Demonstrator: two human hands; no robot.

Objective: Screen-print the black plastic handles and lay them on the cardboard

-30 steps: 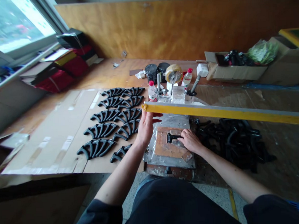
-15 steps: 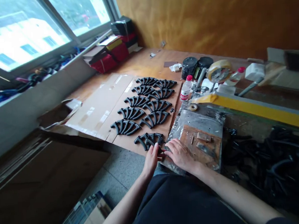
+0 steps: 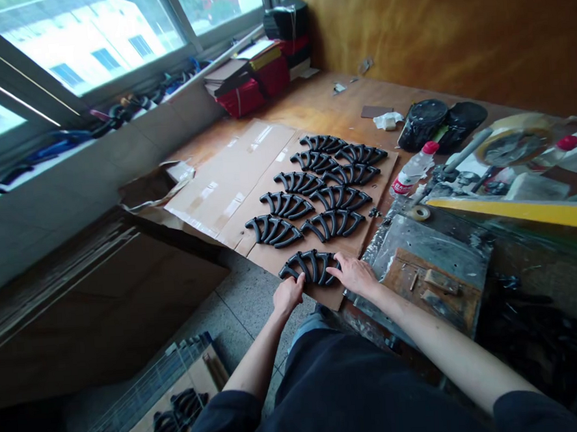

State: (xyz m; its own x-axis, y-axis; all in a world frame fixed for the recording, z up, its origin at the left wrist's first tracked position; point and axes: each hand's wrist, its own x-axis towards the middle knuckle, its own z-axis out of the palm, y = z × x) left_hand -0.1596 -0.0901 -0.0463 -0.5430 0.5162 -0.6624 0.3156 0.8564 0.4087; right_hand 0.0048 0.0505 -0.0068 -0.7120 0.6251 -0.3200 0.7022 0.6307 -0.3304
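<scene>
At the near edge of the cardboard, a fan-shaped row of black curved pieces (image 3: 311,265) lies flat, its pieces side by side. My left hand (image 3: 288,295) is at its left end, fingers curled and thumb against the lower side. Around the right end piece, thumb and forefinger of my right hand (image 3: 355,276) close, partly hiding it. Beyond my hands, more such fans lie in two columns, among them a left near fan (image 3: 274,231) and a right near fan (image 3: 335,225).
Cardboard (image 3: 246,163) covers the bench. Right of it are a bottle (image 3: 410,169), a tape roll (image 3: 420,212), a metal plate (image 3: 432,249) with a wooden board and a dark heap of black pieces (image 3: 544,331). Red bundles (image 3: 242,98) stand by the window.
My hands have spread from close together at the fan's right end to its two ends. More of the row shows between them. The view has swung left.
</scene>
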